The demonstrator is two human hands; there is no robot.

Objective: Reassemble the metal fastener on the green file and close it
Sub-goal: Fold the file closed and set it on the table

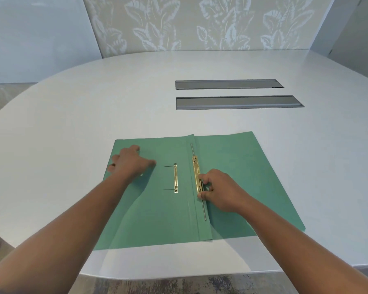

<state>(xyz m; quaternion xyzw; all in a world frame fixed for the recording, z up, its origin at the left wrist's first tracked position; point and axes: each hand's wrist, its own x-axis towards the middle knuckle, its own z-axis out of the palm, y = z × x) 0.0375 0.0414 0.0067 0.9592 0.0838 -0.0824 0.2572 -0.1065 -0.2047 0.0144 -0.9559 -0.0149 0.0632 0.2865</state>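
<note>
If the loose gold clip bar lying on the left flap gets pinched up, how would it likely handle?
The loose clip bar looks thin and metallic, so probably light and stiff. It lies flat on the green file, so likely awkward to pinch and apt to slide. Its prongs look bendable.

Green file (pixel 242 166); brass fastener (pixel 197 177); white table (pixel 94 107); leaf-patterned wall (pixel 200 24)

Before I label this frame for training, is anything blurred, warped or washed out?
Head view: the left hand has motion-blurred fingers; the right hand and fastener bar are sharp; the table edge bows from the wide lens; soft arm shadows cross the green file; no harsh glare.
</note>
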